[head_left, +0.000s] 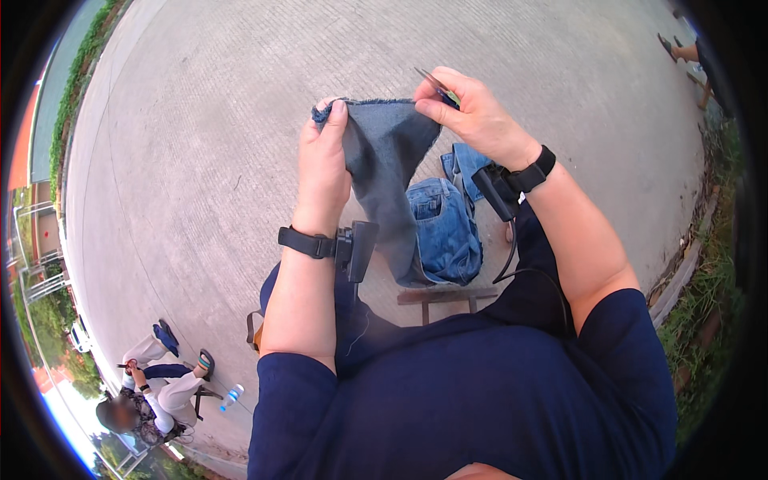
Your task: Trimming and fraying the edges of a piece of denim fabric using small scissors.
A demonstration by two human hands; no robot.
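Note:
A pair of blue jeans [444,236] drapes over my lap, with one leg [388,152] raised and its grey-blue inner side showing. My left hand [322,164] is closed on the frayed cut edge at that leg's left end. At the other end of the edge, my right hand [484,116] pinches the denim corner between thumb and finger. Small thread snips [433,81] sit in the same right hand, blades pointing up and left, away from the cloth. Their handle is mostly hidden by my fingers. Between my hands the frayed edge is stretched nearly straight.
A wooden stool or bench edge [448,296] shows below the jeans. On the left, another person [152,392] sits with dark cloth, beside a water bottle [232,397]. Another person's foot [676,50] is at the far right. Grass [712,320] borders the concrete ground [200,160].

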